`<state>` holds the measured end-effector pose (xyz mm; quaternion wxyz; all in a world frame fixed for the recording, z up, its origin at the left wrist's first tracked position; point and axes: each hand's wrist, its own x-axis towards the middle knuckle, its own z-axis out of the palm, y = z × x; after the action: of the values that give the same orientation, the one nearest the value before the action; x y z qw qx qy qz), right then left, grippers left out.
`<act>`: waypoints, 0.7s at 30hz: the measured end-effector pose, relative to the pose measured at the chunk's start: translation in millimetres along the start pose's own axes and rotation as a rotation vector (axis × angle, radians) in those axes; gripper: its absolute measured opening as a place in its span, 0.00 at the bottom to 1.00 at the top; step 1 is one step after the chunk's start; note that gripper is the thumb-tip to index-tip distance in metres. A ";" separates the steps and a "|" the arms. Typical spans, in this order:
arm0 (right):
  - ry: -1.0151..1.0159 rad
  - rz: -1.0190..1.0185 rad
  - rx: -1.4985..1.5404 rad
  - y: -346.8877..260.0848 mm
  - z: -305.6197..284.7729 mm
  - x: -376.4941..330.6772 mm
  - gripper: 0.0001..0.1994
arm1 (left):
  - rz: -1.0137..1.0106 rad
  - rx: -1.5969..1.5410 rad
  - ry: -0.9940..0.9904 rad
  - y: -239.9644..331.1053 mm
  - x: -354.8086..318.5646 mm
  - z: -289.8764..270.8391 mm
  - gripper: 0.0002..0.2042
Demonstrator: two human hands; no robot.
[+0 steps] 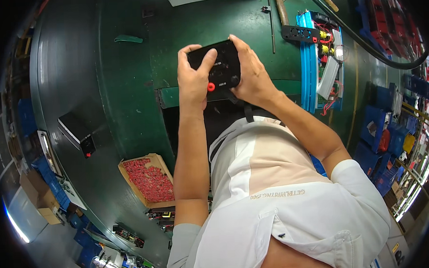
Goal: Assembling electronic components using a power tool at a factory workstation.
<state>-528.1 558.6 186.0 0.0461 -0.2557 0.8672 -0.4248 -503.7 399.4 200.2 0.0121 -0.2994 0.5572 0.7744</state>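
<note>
Both hands hold up a black box-shaped electronic device [225,66] over the green worktop. Its facing panel has a red ring-shaped terminal low on the left and small printed markings. My left hand [191,82] grips the left side, with its thumb lying across the panel. Around the right edge wraps my right hand [254,79], its fingers reaching to the top corner. The far side of the device is hidden, as are some fingertips.
At right lies an open blue metal housing [308,63] with circuit parts and wires. A black perforated end plate [298,33] rests across it, near a wooden-handled tool [281,9]. A cardboard tray [168,167] holds many small red parts. Another black box [75,133] sits left.
</note>
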 end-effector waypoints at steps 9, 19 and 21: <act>-0.199 0.258 -0.055 7.5 -9.2 86.8 0.46 | -0.181 0.011 -0.132 33.9 81.9 -6.2 0.23; -0.310 0.399 -0.018 -5.9 -15.2 116.4 0.49 | -0.357 0.182 -0.274 38.7 128.2 -23.6 0.18; -0.307 0.401 -0.013 -4.2 -14.4 117.9 0.50 | -0.360 0.185 -0.284 39.5 130.4 -24.0 0.19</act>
<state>-632.6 509.7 214.5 0.2590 -0.1402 0.8861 -0.3580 -613.8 322.5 167.0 0.2554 -0.2797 0.5562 0.7397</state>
